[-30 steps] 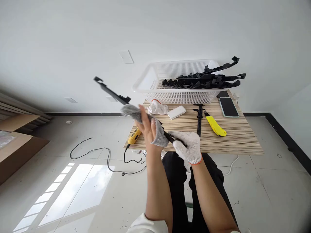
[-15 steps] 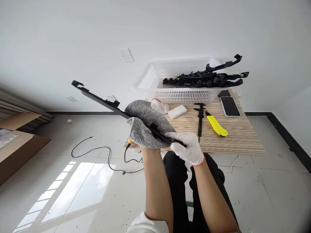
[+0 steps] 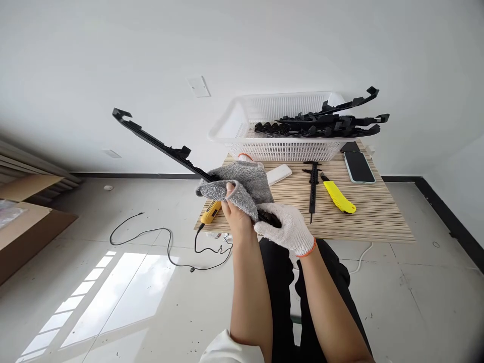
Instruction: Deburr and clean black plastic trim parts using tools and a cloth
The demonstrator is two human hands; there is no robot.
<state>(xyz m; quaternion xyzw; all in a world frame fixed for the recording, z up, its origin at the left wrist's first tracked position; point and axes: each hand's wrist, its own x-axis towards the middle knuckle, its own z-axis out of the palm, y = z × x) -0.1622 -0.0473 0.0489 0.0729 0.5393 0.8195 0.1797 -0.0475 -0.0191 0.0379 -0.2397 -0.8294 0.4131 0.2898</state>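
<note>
A long black plastic strip (image 3: 159,144) with clips along it slants up to the left in front of me. My left hand (image 3: 238,217), ungloved, is closed on a grey cloth (image 3: 251,177) folded around the strip; the thumb shows over the cloth, most other fingers are hidden. My right hand (image 3: 285,228), in a white knit glove with an orange cuff, grips the lower right end of the strip. Beneath the cloth, at the table's left edge, lies a yellow tool (image 3: 210,212) with a black cord.
On the striped wooden table (image 3: 370,217) are a white basket (image 3: 280,150) of similar black strips (image 3: 333,123), a black caliper (image 3: 312,189), a yellow utility knife (image 3: 339,196), a phone (image 3: 359,167) and a white block (image 3: 279,174). A cord (image 3: 170,242) trails over the floor; cardboard boxes (image 3: 34,227) stand left.
My left hand and the cloth have moved right along the strip, toward my right hand. The cloth has bunched up, showing my thumb and more of the yellow tool. The strip's far end has risen.
</note>
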